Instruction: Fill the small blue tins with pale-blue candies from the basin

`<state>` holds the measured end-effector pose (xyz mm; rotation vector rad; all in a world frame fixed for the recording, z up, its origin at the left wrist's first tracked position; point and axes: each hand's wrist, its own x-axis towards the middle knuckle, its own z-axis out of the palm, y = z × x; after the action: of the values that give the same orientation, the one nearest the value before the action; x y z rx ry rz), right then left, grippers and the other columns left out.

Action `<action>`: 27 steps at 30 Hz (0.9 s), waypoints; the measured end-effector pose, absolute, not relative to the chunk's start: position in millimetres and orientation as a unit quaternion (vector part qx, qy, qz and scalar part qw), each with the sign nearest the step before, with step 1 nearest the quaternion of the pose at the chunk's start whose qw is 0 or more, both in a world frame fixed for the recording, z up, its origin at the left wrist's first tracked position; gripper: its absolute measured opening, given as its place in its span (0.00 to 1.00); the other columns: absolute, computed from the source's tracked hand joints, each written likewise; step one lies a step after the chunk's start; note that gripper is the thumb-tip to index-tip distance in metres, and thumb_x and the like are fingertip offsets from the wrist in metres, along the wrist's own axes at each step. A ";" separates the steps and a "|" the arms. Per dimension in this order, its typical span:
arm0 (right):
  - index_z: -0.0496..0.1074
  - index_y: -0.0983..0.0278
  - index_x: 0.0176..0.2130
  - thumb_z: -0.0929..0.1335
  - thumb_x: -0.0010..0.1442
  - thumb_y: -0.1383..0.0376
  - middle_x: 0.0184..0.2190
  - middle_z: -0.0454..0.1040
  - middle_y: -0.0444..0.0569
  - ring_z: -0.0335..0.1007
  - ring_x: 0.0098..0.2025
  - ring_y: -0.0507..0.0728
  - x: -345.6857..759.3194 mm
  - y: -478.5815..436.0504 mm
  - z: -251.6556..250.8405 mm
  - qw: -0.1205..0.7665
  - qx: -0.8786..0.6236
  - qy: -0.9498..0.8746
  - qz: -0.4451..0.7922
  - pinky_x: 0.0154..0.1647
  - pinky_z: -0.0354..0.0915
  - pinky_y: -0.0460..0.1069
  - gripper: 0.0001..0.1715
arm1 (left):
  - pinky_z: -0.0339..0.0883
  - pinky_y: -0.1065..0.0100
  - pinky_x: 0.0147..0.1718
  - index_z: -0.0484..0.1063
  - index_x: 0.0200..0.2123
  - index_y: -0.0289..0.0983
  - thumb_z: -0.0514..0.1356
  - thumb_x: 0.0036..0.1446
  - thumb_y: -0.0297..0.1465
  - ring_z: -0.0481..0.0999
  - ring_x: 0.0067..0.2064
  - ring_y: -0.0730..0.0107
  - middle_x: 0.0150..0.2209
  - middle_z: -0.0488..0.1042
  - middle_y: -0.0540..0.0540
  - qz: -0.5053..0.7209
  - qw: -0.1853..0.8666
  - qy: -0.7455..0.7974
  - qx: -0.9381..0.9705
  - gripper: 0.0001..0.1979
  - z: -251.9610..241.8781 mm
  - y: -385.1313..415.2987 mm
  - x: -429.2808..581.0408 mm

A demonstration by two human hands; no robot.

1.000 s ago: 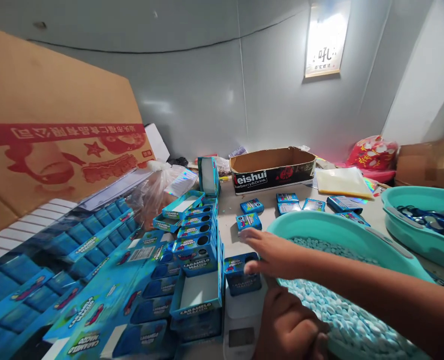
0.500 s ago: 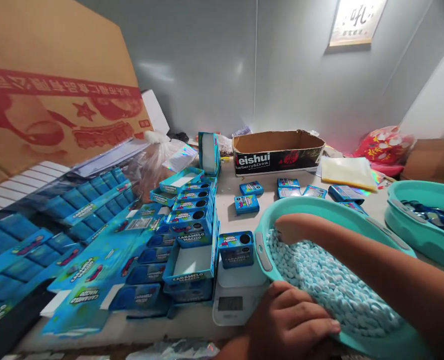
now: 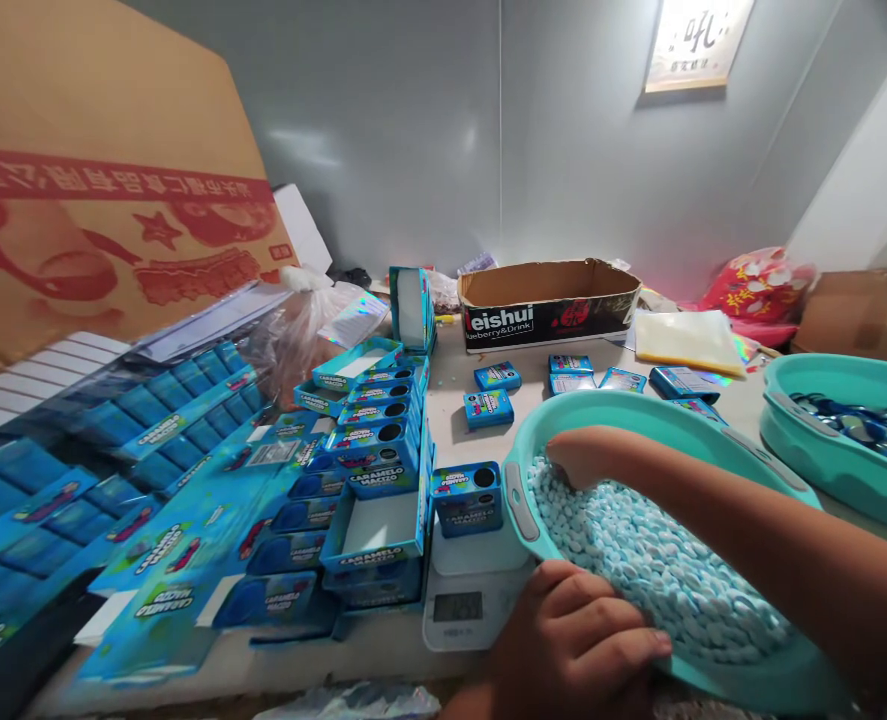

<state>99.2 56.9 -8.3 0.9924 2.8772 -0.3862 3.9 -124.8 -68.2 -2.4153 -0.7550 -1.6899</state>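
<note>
Head view: my right grip reaches over the oval turquoise tub and is sunk at its far left end among pale blue and white candies; the fingertips are buried, so I cannot tell whether they are spread or pressed together. My left grip lies at the tub's near rim, its fingers bent and side by side; the thumb is hidden, so I cannot tell whether the rim is pinched. To the left, a blue box with a dark circle on its top stands upright on the white scale, whose digits I cannot read. The step in hand, as I judge it, is taking up candies. For good execution, I should cup the right fingers beneath the pieces, close them without crushing, and lift clear of the wall so that none spill onto the counter. The left should steady the tub, since a sideways push could slide its grey handle against the scale, just beside it, and probably upset the reading. A modest handful should be easier to control than a heaped one.
</note>
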 end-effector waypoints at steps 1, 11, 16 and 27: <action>0.57 0.61 0.09 0.72 0.34 0.81 0.08 0.50 0.35 0.49 0.13 0.48 99.1 55.6 -5.0 0.055 0.320 0.938 -0.124 0.22 0.61 0.47 0.24 | 0.60 0.65 0.40 0.72 0.42 0.38 0.57 0.61 0.29 0.74 0.37 0.74 0.35 0.79 0.55 -0.551 0.053 -0.248 -0.795 0.07 -68.4 -124.6 3.6; 0.75 0.66 0.28 0.65 0.56 0.74 0.25 0.73 0.46 0.61 0.26 0.50 93.1 40.0 58.4 -0.031 0.305 0.948 -0.084 0.30 0.57 0.47 0.10 | 0.60 0.64 0.41 0.71 0.42 0.38 0.60 0.56 0.27 0.75 0.39 0.75 0.41 0.79 0.57 -0.499 0.026 -0.270 -0.823 0.09 -64.5 -129.0 -0.1; 0.76 0.64 0.36 0.66 0.64 0.66 0.33 0.75 0.47 0.69 0.34 0.51 75.9 16.6 61.5 -0.253 0.207 0.928 -0.177 0.37 0.64 0.47 0.08 | 0.57 0.65 0.39 0.70 0.42 0.38 0.60 0.57 0.27 0.74 0.38 0.76 0.38 0.79 0.57 -0.512 0.034 -0.256 -0.819 0.08 -67.5 -126.4 1.1; 0.73 0.62 0.52 0.63 0.69 0.65 0.46 0.75 0.50 0.71 0.46 0.55 62.7 0.1 44.3 -0.199 0.119 0.956 -0.177 0.47 0.65 0.50 0.14 | 0.57 0.66 0.38 0.70 0.41 0.37 0.58 0.62 0.29 0.72 0.37 0.76 0.36 0.78 0.56 -0.504 0.039 -0.256 -0.824 0.05 -61.8 -126.3 -1.1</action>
<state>62.7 0.1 44.3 0.4297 3.4576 -0.6400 -1.1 -126.3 -61.8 -2.5257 -0.7838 -1.5454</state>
